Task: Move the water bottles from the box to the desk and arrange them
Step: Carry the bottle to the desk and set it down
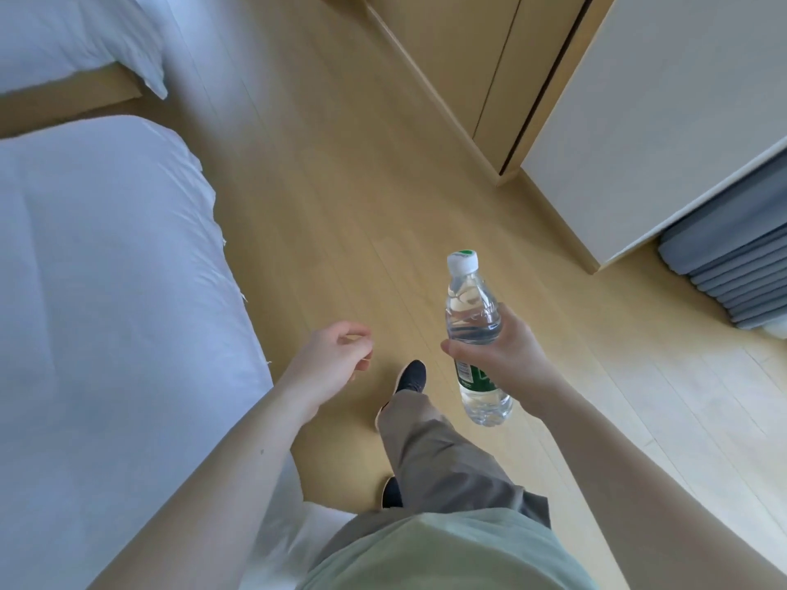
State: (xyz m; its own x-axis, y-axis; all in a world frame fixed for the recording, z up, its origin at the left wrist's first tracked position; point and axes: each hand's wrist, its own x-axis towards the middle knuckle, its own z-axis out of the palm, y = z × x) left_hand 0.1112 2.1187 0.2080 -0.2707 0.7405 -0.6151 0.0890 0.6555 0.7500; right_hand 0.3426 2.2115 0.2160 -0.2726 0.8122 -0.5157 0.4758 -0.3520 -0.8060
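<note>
Mid-carry: right hand [506,359] wrapped around one water bottle [472,317], left hand [332,359] loosely curled, empty at nine o'clock; box and desk unseen, placing remains.

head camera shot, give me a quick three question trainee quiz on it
1. True or false: the left hand holds a bottle.
2. What colour is the label on the water bottle? A red, B green, C blue.
3. Fill in: the bottle is gripped by the ___ hand.

Key: 1 false, it holds nothing. 2 B. 3 right; neither box nor desk is in view, only floor and bed.
</note>
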